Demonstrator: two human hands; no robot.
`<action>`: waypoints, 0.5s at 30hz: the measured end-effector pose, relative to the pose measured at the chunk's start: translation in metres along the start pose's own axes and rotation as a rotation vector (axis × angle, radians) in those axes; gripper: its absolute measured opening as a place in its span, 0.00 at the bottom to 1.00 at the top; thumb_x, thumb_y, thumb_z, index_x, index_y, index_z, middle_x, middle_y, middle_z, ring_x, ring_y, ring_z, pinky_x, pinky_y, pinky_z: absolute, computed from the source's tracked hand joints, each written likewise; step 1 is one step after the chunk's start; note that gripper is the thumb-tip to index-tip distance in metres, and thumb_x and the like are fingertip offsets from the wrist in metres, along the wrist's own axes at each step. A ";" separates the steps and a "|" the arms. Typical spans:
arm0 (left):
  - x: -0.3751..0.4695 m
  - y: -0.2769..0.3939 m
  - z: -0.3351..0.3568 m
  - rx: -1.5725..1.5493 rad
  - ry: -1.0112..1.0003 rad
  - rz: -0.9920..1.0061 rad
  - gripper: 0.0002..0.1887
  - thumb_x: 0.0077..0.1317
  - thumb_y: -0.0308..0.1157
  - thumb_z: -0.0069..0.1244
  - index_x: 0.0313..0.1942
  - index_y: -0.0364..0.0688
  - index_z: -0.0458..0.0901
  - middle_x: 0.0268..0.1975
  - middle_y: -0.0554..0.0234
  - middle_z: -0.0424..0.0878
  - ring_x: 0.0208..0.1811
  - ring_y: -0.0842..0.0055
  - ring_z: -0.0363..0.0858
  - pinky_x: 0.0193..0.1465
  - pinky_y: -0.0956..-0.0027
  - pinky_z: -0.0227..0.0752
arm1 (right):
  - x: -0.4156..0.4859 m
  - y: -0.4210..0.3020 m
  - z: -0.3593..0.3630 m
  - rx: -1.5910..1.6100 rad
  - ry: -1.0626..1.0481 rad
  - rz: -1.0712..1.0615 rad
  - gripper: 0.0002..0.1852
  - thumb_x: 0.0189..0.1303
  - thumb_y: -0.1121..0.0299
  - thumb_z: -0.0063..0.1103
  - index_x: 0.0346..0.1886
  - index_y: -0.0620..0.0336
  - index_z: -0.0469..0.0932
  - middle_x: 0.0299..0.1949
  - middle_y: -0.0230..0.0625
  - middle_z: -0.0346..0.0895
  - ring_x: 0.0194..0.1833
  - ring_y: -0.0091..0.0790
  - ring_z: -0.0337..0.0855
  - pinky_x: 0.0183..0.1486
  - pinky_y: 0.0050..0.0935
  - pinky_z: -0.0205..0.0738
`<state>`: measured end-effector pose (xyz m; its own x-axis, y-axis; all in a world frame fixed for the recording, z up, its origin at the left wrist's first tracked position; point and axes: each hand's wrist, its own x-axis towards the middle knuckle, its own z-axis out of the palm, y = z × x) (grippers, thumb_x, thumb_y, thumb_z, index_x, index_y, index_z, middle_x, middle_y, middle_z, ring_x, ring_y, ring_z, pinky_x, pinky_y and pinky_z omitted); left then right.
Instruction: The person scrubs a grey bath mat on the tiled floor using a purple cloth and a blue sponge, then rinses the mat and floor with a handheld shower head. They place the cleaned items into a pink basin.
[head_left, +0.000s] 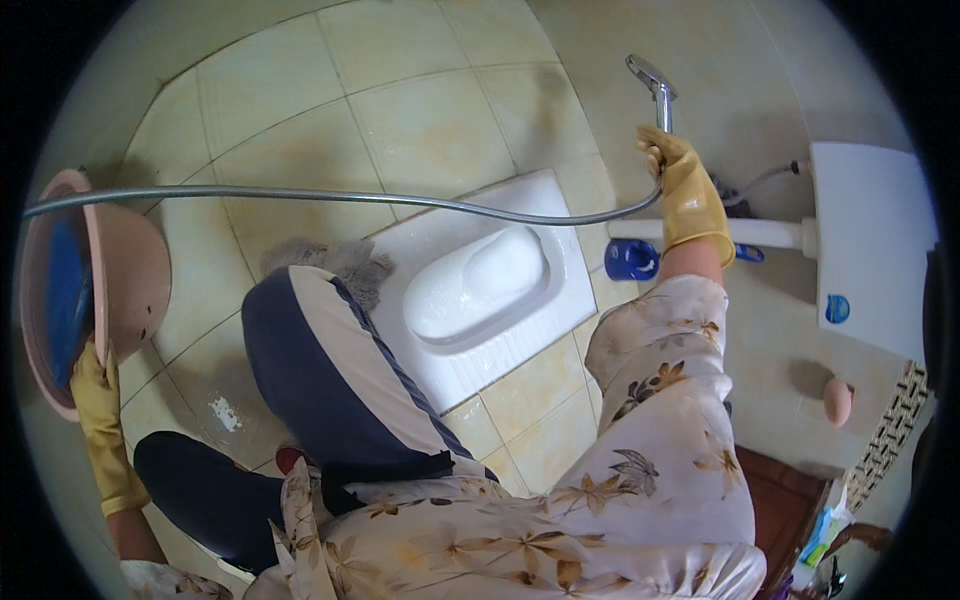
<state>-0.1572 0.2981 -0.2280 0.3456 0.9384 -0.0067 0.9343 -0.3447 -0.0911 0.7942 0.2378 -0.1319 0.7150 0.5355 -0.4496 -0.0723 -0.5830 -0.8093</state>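
Observation:
In a yellow rubber glove, my right hand (679, 187) grips the handle of a chrome shower head (652, 79), held off to the right near the wall. Its grey metal hose (337, 195) runs leftward across the view and over a pink plastic basin (135, 262). My left hand (97, 405), gloved the same way, holds the rim of that basin, which is tipped on its side. Something blue (66, 292) lies inside the basin; its kind is unclear. Between my hands, a white ceramic squat toilet (480, 292) is set in the floor, its surface wet.
A white cistern (870, 240) hangs on the right wall, with a white pipe (765, 231) leading from it. Beside the pipe stands a blue plastic container (631, 259). A grey shaggy mop head or mat (330, 262) lies by my knee. Beige tiles (427, 112) cover the floor.

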 end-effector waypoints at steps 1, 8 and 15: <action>0.000 0.000 0.002 -0.008 0.001 -0.006 0.21 0.79 0.37 0.52 0.67 0.36 0.78 0.56 0.33 0.85 0.57 0.40 0.83 0.60 0.46 0.77 | -0.005 0.009 -0.006 0.006 0.083 -0.010 0.15 0.61 0.63 0.80 0.34 0.60 0.80 0.19 0.26 0.73 0.15 0.21 0.68 0.17 0.19 0.65; 0.003 0.011 -0.006 -0.044 -0.029 -0.065 0.20 0.79 0.37 0.52 0.65 0.37 0.79 0.58 0.37 0.85 0.58 0.42 0.83 0.60 0.47 0.78 | -0.070 0.094 -0.033 0.320 0.193 -0.208 0.14 0.63 0.66 0.77 0.35 0.57 0.77 0.24 0.31 0.75 0.17 0.20 0.67 0.17 0.19 0.63; 0.004 0.024 -0.014 -0.043 -0.003 -0.052 0.18 0.78 0.36 0.53 0.62 0.38 0.81 0.56 0.40 0.86 0.57 0.43 0.83 0.60 0.47 0.77 | -0.114 0.136 -0.011 0.422 0.248 0.161 0.12 0.65 0.66 0.74 0.40 0.55 0.76 0.26 0.29 0.76 0.18 0.18 0.67 0.18 0.18 0.62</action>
<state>-0.1320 0.2934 -0.2160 0.2961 0.9552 -0.0057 0.9540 -0.2960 -0.0485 0.7101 0.0910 -0.1868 0.8115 0.2678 -0.5193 -0.4330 -0.3212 -0.8422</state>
